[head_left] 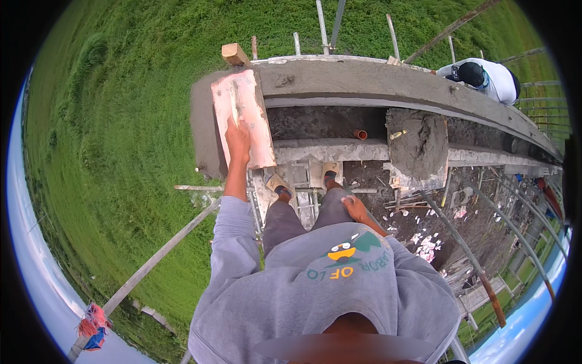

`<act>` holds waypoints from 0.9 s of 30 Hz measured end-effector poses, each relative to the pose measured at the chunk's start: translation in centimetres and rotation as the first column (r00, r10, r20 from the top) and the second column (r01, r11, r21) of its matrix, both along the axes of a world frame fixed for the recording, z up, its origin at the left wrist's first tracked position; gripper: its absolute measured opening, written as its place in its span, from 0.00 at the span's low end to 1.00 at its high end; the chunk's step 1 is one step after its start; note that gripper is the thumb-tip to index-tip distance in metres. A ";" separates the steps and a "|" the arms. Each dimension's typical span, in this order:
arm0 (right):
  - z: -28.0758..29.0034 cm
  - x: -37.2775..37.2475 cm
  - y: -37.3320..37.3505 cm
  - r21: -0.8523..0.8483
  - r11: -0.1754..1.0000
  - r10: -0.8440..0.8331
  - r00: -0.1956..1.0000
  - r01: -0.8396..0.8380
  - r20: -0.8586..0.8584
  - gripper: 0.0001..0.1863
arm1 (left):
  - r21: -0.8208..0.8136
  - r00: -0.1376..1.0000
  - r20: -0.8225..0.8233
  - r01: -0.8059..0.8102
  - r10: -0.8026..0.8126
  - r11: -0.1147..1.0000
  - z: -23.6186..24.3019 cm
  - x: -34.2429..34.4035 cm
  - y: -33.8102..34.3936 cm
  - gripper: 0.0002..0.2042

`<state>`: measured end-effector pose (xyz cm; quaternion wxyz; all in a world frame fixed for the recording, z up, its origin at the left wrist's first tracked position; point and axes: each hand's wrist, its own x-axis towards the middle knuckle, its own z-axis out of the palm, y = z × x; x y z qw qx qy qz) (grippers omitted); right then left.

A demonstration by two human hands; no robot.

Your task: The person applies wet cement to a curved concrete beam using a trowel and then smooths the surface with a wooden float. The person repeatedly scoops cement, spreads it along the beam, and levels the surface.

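Observation:
My left hand (237,138) grips the handle of a large, pale pink board float (248,142), which lies on fresh grey mortar (202,127) at the left end of the raised concrete wall. My right hand (354,207) rests on my right thigh with its fingers lying on the trouser cloth. To the right, a board heaped with wet mortar (424,145) straddles the channel, with a small tool with a yellowish handle (398,134) on it. A short orange pipe (360,134) stands in the channel, and a wooden block (236,53) pokes up behind the float.
My feet stand on narrow planks (303,200) above rubble-strewn ground (424,230). Scaffold poles (461,261) rise at right and another pole (151,261) at left. A co-worker in a white top (498,79) bends over the far right of the wall (364,79). Grass lies beyond.

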<state>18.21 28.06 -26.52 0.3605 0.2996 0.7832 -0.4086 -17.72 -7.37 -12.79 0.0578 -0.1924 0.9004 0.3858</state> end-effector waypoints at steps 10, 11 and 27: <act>2.0 -1.4 -1.1 0.056 0.990 -0.126 0.991 0.129 -0.055 0.32 | 0.027 0.996 -0.085 -0.006 0.009 1.000 2.7 4.7 3.6 0.18; 2.4 -1.9 -1.4 0.007 0.992 -0.126 0.985 0.127 -0.115 0.32 | 0.069 0.996 -0.086 -0.018 0.024 0.997 3.0 5.8 4.3 0.18; 3.0 -0.7 -1.4 -0.035 0.972 -0.235 0.971 0.234 -0.043 0.30 | 0.313 0.879 0.001 0.453 -0.477 0.835 0.9 9.1 26.3 0.24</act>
